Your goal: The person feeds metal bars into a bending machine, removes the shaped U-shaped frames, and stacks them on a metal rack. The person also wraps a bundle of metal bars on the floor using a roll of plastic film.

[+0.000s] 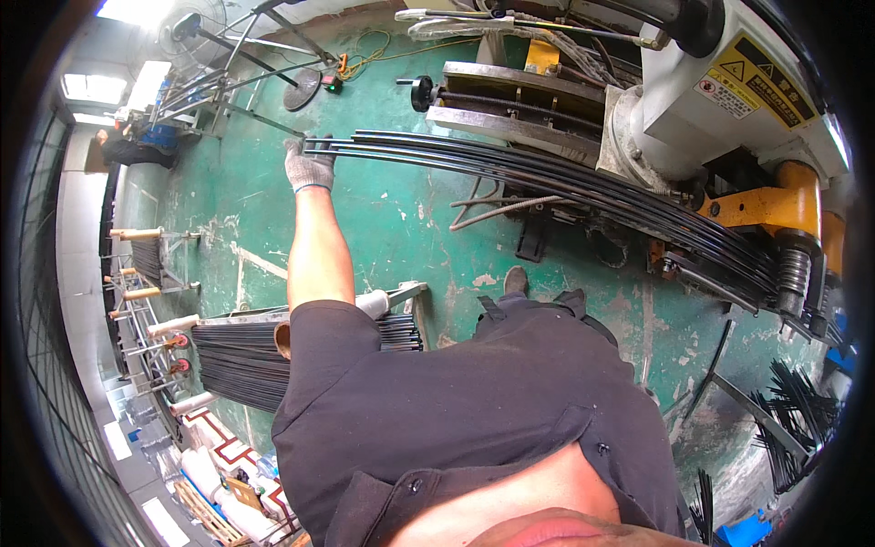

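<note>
My left hand (310, 164), in a pale knit work glove, reaches out to the ends of long dark metal bars (478, 156). Its fingers are around one or more of the bar ends. The bundle runs from the hand across to the right, in front of a large machine (724, 109) with warning labels. At the right, the bars pass beside a coil spring (794, 270) and an orange machine part (765, 202). My right hand is out of view.
A rack (403, 292) carrying many dark bars stands at my left. More bars (793, 417) lie at the lower right. A handwheel (422, 94) juts from the machine. A round-based stand (302, 90) and yellow cable (369, 58) are farther off. Another person (140, 152) is at the far left.
</note>
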`<action>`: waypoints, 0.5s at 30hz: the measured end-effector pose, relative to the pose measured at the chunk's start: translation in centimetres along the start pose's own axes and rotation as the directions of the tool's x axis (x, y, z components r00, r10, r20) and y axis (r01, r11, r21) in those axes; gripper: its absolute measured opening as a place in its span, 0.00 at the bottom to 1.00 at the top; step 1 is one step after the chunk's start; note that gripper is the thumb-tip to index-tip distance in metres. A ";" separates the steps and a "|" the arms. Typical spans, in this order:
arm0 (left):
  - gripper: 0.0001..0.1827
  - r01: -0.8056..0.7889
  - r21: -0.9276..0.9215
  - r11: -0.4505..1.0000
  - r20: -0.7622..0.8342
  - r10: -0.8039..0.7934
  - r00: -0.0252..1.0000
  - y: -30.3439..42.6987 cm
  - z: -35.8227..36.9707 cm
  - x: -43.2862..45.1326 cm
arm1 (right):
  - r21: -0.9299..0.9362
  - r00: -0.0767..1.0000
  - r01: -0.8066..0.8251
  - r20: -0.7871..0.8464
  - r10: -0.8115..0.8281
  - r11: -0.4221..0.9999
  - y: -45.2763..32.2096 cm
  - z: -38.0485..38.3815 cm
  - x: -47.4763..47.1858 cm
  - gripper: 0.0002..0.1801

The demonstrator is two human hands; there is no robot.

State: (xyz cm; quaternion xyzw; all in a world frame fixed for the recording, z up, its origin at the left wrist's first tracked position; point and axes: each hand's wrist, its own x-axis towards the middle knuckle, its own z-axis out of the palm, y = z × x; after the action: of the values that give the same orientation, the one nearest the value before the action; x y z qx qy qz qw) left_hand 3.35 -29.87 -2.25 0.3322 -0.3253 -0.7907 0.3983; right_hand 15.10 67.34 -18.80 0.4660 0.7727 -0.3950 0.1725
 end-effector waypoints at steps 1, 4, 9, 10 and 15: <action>0.34 0.011 0.010 1.000 0.054 -0.012 0.998 -0.5 0.5 -0.1 | -0.040 0.999 0.013 -0.035 -0.015 0.999 -1.0 -0.1 -0.6 0.15; 0.31 0.003 0.014 1.000 0.127 -0.005 0.992 -1.1 4.6 -4.4 | -0.123 0.996 0.085 0.006 -0.085 0.989 -3.5 -1.3 -0.5 0.13; 0.28 0.196 0.074 0.978 0.314 -0.209 0.926 -3.5 3.3 -7.9 | 0.236 0.984 0.147 0.059 -0.166 0.960 -5.3 -0.3 4.4 0.13; 0.29 0.217 0.077 0.973 0.364 -0.230 0.903 -3.9 3.7 -9.3 | 0.236 0.978 0.155 0.102 -0.183 0.959 -6.9 0.4 4.2 0.13; 0.33 0.232 0.156 0.960 0.444 -0.278 0.852 -4.2 6.9 -13.8 | 0.077 0.951 0.264 0.147 -0.273 0.962 -9.9 4.4 2.5 0.14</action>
State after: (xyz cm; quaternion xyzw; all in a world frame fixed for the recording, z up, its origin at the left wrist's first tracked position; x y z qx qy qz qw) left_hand 2.55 -14.45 2.05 0.1939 -0.4014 -0.8759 0.1844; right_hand 4.91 62.91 -18.71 0.3289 0.8014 -0.4719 0.1642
